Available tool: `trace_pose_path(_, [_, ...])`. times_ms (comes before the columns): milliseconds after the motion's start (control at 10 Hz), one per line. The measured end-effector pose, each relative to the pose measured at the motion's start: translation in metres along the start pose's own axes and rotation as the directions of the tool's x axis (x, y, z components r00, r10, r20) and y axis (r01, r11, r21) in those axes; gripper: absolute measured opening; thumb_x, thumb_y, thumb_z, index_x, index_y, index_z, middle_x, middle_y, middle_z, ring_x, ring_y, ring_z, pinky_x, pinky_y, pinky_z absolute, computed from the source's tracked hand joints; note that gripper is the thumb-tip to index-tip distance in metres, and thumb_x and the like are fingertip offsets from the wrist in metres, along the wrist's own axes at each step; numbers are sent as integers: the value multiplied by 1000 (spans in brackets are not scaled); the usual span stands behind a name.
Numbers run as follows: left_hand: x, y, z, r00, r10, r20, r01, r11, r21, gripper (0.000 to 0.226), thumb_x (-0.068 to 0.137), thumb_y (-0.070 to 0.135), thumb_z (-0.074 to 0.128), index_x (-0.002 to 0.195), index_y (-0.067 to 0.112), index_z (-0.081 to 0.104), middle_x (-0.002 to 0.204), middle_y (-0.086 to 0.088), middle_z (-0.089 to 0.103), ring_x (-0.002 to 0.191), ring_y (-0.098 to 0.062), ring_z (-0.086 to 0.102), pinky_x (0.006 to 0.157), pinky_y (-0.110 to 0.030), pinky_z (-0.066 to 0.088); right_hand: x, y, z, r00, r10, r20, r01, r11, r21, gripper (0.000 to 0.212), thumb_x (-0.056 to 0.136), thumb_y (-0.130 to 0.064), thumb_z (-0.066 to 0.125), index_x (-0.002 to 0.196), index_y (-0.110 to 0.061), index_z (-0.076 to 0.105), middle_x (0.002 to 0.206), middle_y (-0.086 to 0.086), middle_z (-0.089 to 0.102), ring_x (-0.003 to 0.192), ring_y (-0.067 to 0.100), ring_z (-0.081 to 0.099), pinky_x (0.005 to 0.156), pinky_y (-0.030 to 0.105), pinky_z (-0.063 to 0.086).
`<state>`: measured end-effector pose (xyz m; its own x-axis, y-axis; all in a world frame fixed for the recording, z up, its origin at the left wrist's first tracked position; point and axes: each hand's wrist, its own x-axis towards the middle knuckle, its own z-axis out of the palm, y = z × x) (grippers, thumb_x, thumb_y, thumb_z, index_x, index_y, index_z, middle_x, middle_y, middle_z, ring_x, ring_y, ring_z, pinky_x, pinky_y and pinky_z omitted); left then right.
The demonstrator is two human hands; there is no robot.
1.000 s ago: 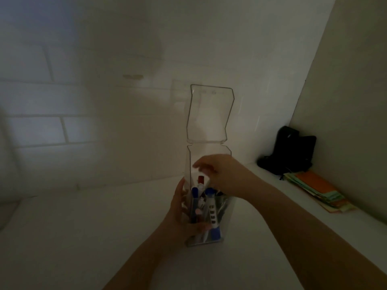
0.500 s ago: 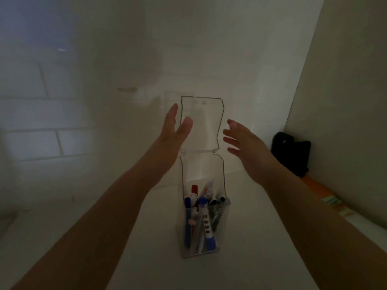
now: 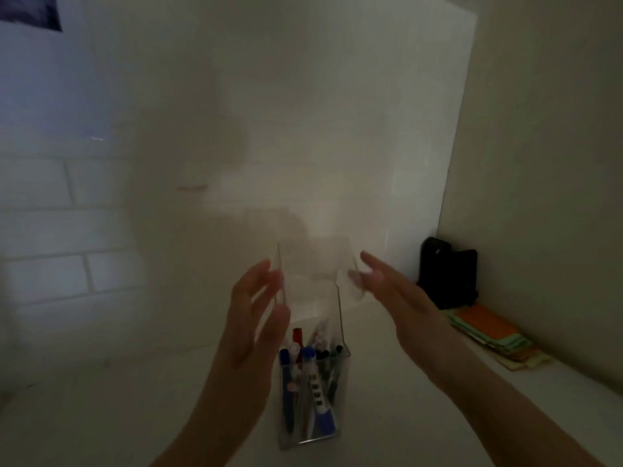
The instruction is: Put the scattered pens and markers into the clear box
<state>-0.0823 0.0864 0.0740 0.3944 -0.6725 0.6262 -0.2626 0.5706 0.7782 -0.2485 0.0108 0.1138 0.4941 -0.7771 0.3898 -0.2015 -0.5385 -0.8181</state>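
Observation:
The tall clear box (image 3: 344, 392) stands on the white surface at bottom centre. Several pens and markers (image 3: 312, 382) stand in it, blue, red and dark caps up. Its hinged clear lid (image 3: 313, 264) is raised above the opening, tilted and blurred. My left hand (image 3: 253, 318) is at the lid's left edge, with fingers and thumb on either side of it. My right hand (image 3: 397, 305) is spread at the lid's right corner, with its fingertips touching the lid. No loose pens show on the surface.
A black object (image 3: 448, 274) stands in the right corner by the wall. A stack of orange and green papers (image 3: 488, 335) lies in front of it. A white brick wall (image 3: 84, 230) rises behind the surface.
Both hands have dropped from beside the upright lid and closed in on its edges. The lid now tilts forward over the opening. The view has tilted upward.

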Motion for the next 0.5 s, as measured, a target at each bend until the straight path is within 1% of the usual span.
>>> trace_pose_path(100, [-26, -10, 2, 999, -34, -27, 31, 996, -87, 74, 45, 80, 59, 106, 39, 46, 101, 46, 57, 99, 20, 54, 70, 2, 44, -16, 16, 9, 999, 10, 48, -11, 1000, 13, 37, 80, -55, 28, 117, -57, 30, 113, -35, 39, 95, -31, 38, 84, -8, 24])
trace_pose_path(200, [-39, -15, 5, 996, -83, -45, 76, 988, -138, 86, 37, 82, 61, 106, 34, 44, 97, 48, 57, 93, 22, 55, 65, 3, 44, -22, 30, 19, 997, 49, 56, -53, 996, 69, 32, 75, -54, 33, 107, -59, 33, 110, -37, 42, 89, -33, 40, 68, -12, 31])
trace_pose_path(300, [-45, -32, 4, 988, -150, -38, 143, 979, -148, 88, 35, 81, 62, 107, 34, 43, 96, 49, 58, 93, 22, 55, 64, 2, 44, -26, 42, 29, 997, 58, 44, -63, 990, 128, 34, 75, -49, 37, 109, -55, 36, 109, -41, 46, 93, -30, 44, 72, -10, 33])
trace_pose_path(400, [-51, -48, 4, 986, -167, -13, 165, 982, -92, 74, 52, 70, 63, 113, 32, 43, 110, 44, 54, 110, 18, 48, 78, 1, 42, -33, 52, 40, 997, 55, 50, -56, 998, 22, 33, 83, -41, 39, 109, -59, 29, 94, -56, 46, 93, -38, 39, 72, -13, 29])
trace_pose_path(500, [-42, -69, -3, 987, -160, -2, 158, 978, -137, 53, 64, 52, 68, 107, 30, 45, 108, 34, 62, 114, 10, 50, 87, -7, 46, -39, 56, 41, 991, 84, 100, -77, 994, -78, 42, 90, -34, 42, 115, -58, 19, 119, -44, 32, 112, -23, 36, 88, -8, 23])
